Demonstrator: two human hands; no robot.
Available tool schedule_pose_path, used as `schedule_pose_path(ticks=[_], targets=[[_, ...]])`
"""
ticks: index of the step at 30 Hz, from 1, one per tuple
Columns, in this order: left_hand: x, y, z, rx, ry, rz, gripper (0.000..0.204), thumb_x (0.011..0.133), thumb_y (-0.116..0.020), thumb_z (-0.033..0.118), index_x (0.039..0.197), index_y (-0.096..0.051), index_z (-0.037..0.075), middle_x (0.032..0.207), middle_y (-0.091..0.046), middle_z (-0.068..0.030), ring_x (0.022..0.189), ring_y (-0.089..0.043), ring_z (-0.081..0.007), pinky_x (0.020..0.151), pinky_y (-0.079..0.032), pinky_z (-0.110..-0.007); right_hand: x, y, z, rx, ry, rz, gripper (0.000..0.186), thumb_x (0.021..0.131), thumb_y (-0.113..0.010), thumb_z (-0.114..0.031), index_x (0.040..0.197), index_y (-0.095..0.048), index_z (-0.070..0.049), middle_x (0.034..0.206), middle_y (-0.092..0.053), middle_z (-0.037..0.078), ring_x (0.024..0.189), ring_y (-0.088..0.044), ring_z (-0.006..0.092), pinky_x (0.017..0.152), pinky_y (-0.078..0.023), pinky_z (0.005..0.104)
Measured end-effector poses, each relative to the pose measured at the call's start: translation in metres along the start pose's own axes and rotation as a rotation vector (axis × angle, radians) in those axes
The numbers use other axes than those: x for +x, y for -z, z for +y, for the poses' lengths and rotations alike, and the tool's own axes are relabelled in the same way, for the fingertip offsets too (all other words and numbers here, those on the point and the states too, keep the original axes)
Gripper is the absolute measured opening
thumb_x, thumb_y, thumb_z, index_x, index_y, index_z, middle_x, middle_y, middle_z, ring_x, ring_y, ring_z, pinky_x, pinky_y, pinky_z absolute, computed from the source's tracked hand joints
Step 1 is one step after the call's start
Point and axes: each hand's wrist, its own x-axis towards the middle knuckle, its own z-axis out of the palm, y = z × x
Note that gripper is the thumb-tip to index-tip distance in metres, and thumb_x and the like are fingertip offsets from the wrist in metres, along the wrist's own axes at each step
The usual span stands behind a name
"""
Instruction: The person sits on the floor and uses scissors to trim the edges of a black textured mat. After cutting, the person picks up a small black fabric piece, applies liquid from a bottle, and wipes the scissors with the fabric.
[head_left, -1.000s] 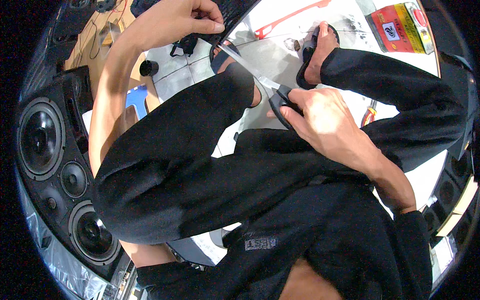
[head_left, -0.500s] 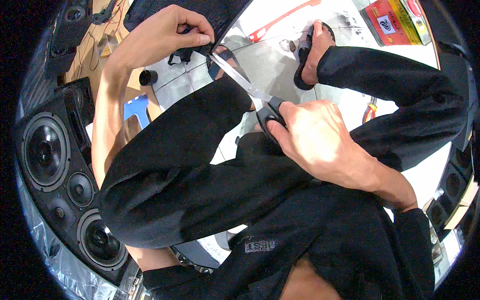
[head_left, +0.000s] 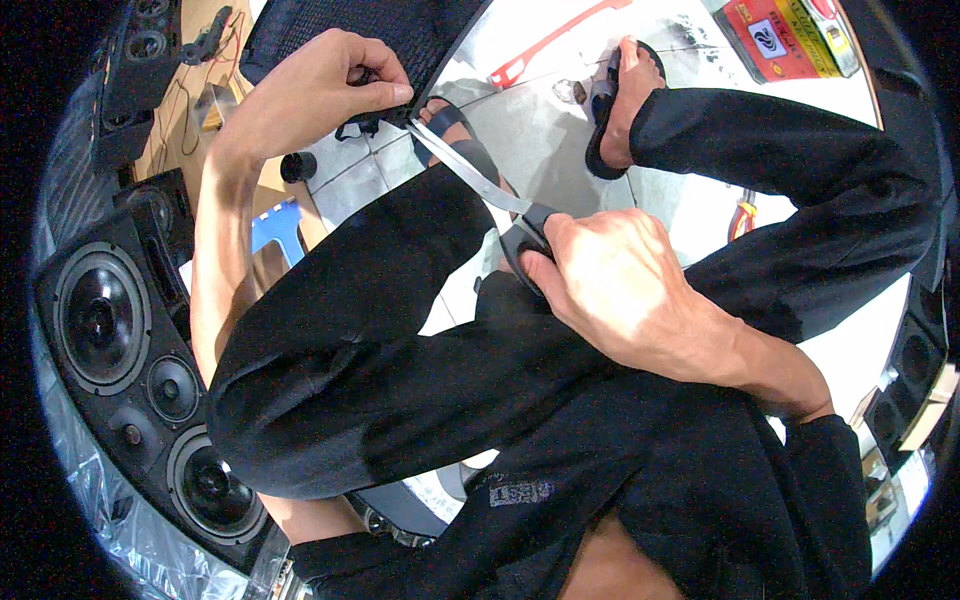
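Right hand (head_left: 615, 285) is hooked through the black plastic handles of the scissors (head_left: 490, 191), so the slim shiny metal blades reach across to just below the left hand (head_left: 320, 95). Left hand's pinched narrow by the edge of some bumpy black mesh (head_left: 285, 40), probably for steadiness; can't tell what's actually in the pinch. Flat red strip (head_left: 560, 37) lies beyond the right hand.

A head-worn fisheye looks down on both hands (head_left: 325, 92) (head_left: 622, 285).
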Motion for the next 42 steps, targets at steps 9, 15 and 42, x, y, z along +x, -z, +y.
schedule_pose_path(ticks=[9,15,42], targets=[[0.002,-0.001,-0.001,0.037,0.003,-0.009,0.023,0.090,-0.065,0.022,0.090,-0.064,-0.001,0.080,-0.059,-0.0032,0.078,-0.052,-0.0114,0.071,-0.043,-0.028,0.005,0.004,-0.003,-0.053,-0.057,-0.051,0.027,0.088,-0.062,-0.019,0.075,-0.056,0.003,0.059,-0.059,0.020,0.058,-0.062,0.0390,0.058,-0.048,0.0476],[0.005,-0.002,0.002,0.068,-0.033,-0.002,0.024,0.090,-0.063,0.023,0.090,-0.064,-0.001,0.080,-0.058,-0.0039,0.077,-0.052,-0.0127,0.072,-0.042,-0.029,0.007,-0.001,0.001,-0.128,-0.097,-0.042,0.028,0.087,-0.063,-0.021,0.074,-0.056,0.002,0.061,-0.060,0.021,0.060,-0.062,0.0402,0.060,-0.049,0.0490],[0.007,0.004,0.010,0.074,-0.109,-0.068,0.022,0.073,-0.078,0.016,0.084,-0.069,-0.001,0.074,-0.066,-0.0070,0.068,-0.060,-0.0150,0.065,-0.046,-0.029,-0.003,0.008,0.004,-0.137,-0.016,-0.005,0.023,0.084,-0.065,-0.017,0.075,-0.055,0.001,0.060,-0.058,0.019,0.059,-0.060,0.0377,0.057,-0.048,0.0470]])
